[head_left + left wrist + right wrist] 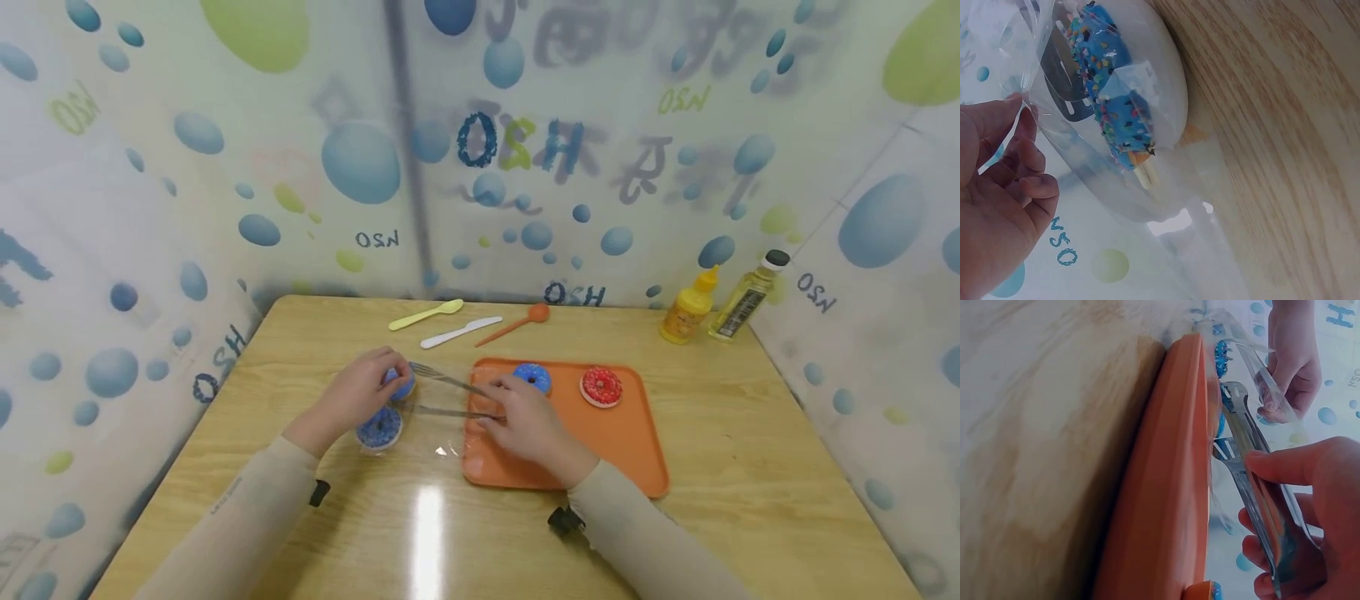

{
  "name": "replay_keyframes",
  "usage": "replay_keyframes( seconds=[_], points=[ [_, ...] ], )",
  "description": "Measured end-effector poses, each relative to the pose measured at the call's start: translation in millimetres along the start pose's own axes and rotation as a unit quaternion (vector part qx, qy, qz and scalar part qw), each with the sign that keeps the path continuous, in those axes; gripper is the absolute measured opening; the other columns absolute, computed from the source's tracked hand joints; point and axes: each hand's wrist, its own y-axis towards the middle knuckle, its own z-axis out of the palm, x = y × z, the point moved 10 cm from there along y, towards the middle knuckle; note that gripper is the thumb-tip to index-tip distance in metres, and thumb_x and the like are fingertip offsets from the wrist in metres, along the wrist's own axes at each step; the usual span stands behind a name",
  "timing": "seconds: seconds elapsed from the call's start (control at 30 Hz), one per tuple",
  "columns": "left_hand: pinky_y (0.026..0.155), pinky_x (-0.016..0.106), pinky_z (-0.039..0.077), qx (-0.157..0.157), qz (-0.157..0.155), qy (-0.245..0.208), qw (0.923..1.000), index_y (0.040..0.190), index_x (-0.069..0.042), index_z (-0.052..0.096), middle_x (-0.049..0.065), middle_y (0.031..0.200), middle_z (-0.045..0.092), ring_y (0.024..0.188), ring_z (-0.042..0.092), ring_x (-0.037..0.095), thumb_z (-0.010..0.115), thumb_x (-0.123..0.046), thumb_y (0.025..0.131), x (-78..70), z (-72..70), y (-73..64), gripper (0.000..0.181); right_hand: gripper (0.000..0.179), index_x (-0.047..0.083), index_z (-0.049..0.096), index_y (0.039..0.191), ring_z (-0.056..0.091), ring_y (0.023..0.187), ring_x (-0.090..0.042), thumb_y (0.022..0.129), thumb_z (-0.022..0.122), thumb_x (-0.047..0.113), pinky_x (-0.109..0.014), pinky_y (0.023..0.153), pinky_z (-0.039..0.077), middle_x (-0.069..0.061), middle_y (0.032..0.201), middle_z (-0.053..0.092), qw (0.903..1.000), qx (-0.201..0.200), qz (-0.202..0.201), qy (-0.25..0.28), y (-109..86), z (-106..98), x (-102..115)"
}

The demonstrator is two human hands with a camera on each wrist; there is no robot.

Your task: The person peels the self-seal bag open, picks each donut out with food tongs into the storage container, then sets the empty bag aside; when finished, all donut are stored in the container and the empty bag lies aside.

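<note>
My left hand (pixel 347 402) pinches the edge of a clear plastic bag (pixel 1116 187) between thumb and fingertips. Two toy donuts with blue icing and sprinkles lie at the bag: the nearer donut (pixel 380 428) shows whole, while the farther donut (pixel 403 387) is partly behind the left hand. My right hand (pixel 531 427) grips metal tongs (pixel 1249 487), their arms spread and slotted ends pointing left. In the left wrist view one tong end (pixel 1072 94) is beside the sprinkled donut (pixel 1116 94), seen through the plastic.
An orange tray (pixel 607 450) under the right hand bears a blue donut (pixel 533 377) and a red donut (pixel 601 387). Behind lie a yellow spoon (pixel 426 315), white knife (pixel 461 332) and orange spoon (pixel 517 323). A yellow squeeze bottle (pixel 686 310) and oil bottle (pixel 746 300) stand back right.
</note>
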Motion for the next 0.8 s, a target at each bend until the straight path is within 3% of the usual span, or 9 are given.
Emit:
replay_keyframes(
  seconds=[0.43, 0.8],
  points=[
    [0.069, 0.031, 0.044, -0.004, -0.005, 0.003, 1.0, 0.098, -0.017, 0.067, -0.002, 0.099, 0.063, 0.076, 0.049, 0.013, 0.066, -0.017, 0.102, 1.7, 0.1, -0.4, 0.004, 0.045, 0.018, 0.069, 0.135, 0.064, 0.107, -0.021, 0.092, 0.08, 0.028, -0.042, 0.093, 0.055, 0.0, 0.118, 0.066, 0.9999, -0.003, -0.004, 0.01, 4.2, 3.6, -2.6],
    [0.068, 0.032, 0.044, -0.004, -0.015, 0.006, 0.9999, 0.101, -0.015, 0.068, -0.002, 0.099, 0.063, 0.077, 0.05, 0.013, 0.069, -0.02, 0.101, 8.1, 0.4, -1.2, 0.005, 0.05, 0.018, 0.067, 0.139, 0.059, 0.097, -0.016, 0.092, 0.08, 0.029, -0.036, 0.081, 0.055, 0.0, 0.115, 0.063, 0.9997, -0.008, -0.007, 0.02, -12.7, -4.1, -8.9]
  ],
)
